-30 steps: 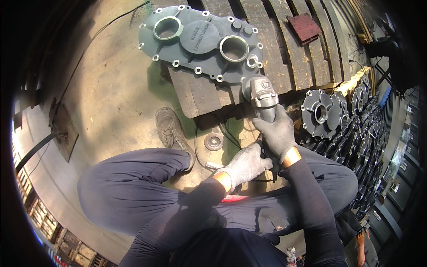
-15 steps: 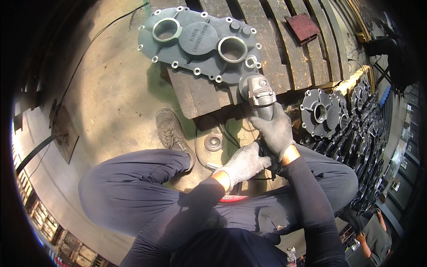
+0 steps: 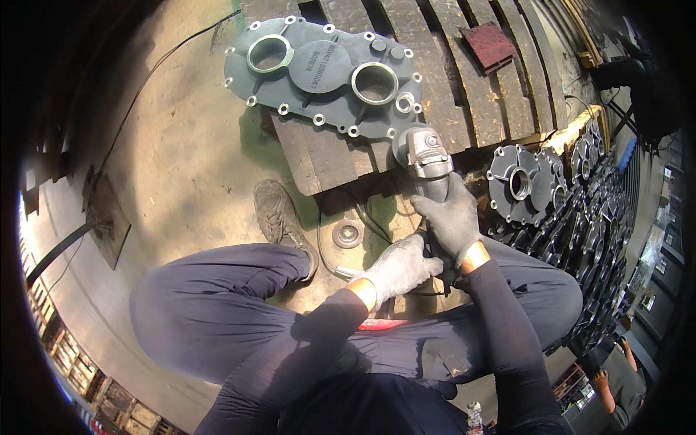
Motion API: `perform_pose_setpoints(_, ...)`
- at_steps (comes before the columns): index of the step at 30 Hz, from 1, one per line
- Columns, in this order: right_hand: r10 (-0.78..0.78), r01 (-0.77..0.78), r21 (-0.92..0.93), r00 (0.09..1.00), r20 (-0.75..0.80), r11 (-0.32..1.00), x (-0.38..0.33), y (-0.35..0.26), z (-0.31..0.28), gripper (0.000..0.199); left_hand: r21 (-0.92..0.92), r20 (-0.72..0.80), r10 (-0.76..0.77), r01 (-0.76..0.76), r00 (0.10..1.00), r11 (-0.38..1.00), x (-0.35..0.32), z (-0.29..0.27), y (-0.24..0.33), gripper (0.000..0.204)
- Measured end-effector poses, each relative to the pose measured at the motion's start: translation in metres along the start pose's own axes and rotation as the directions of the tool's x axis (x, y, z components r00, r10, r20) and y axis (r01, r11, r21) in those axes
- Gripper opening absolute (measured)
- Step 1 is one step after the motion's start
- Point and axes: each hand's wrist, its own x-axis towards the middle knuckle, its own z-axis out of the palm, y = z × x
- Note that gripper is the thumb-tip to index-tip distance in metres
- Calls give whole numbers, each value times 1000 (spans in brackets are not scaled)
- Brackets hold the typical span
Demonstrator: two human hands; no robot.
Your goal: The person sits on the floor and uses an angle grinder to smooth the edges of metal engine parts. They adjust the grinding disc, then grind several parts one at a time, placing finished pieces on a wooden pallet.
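Note:
Both hands wear grey gloves and grip an angle grinder (image 3: 429, 161). My right hand (image 3: 451, 219) is wrapped round its body just behind the metal gear head. My left hand (image 3: 401, 267) is closed round the rear of the handle, its fingers partly hidden. The grinder's disc (image 3: 400, 145) is beside the lower right rim of a grey cast-metal cover (image 3: 319, 98); whether it touches the rim I cannot tell. That cover lies flat on a wooden pallet (image 3: 330, 154) and has two large round bores, with bolt bosses along its edge.
A dark red metal piece (image 3: 489, 48) lies on the pallet slats. Many similar dark covers (image 3: 518, 184) are stacked at the right. On the floor are a round disc (image 3: 348, 234) and a power cable (image 3: 321, 243). Another person (image 3: 622, 384) is at the lower right.
The grinder head has shifted slightly down and right along the cover's rim. The cover appears moved a little left and down. Both hands keep their hold.

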Motion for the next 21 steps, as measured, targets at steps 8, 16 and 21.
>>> perform_pose_setpoints(8,-21,21,-117,1000,7,993,2,1,3,55,63,26,-42,41,999,997,0,-6,10,64)
perform_pose_setpoints(16,-66,68,44,997,-40,997,-16,31,0,55,167,113,-59,39,992,985,-4,-1,23,61)
perform_pose_setpoints(21,-79,78,27,994,75,997,-11,32,6,59,109,103,-81,70,991,992,4,1,9,57)
